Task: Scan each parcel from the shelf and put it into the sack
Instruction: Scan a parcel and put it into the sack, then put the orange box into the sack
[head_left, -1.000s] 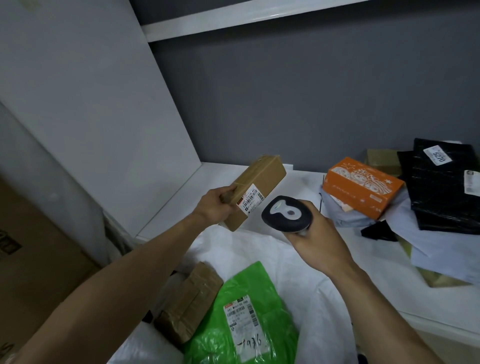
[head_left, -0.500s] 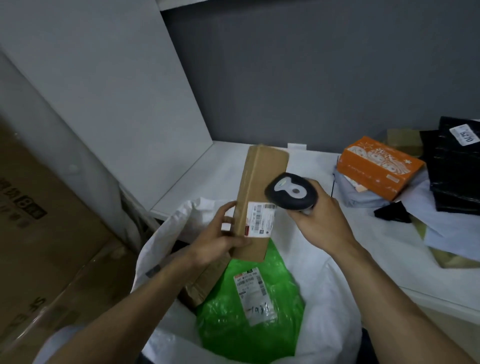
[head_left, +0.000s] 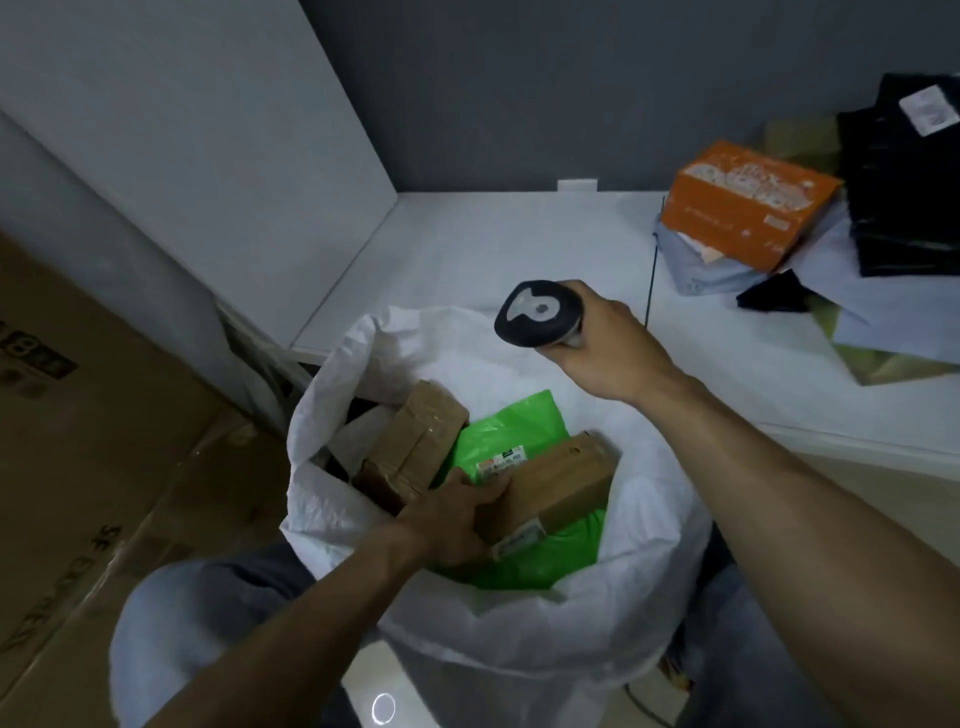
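Observation:
The white sack (head_left: 654, 525) stands open below the shelf edge. Inside it my left hand (head_left: 452, 519) grips the near end of a long brown cardboard parcel (head_left: 561, 483), which lies flat on a green plastic mailer (head_left: 498, 431). Another taped brown box (head_left: 415, 441) sits in the sack to the left. My right hand (head_left: 608, 343) holds a black handheld scanner (head_left: 535, 312) above the sack's far rim. On the white shelf (head_left: 467, 249) at the right lie an orange box (head_left: 748, 202), a grey mailer (head_left: 711, 270) and black bags (head_left: 904, 171).
Large brown cartons (head_left: 88, 441) are stacked at the left, beside a white shelf side panel (head_left: 208, 130). A thin black cable (head_left: 652, 270) runs down across the shelf near the scanner. My knees flank the sack at the bottom.
My left hand has lowered the long brown parcel from in front of the scanner down into the sack, onto the green mailer. My right hand with the scanner stays above the sack.

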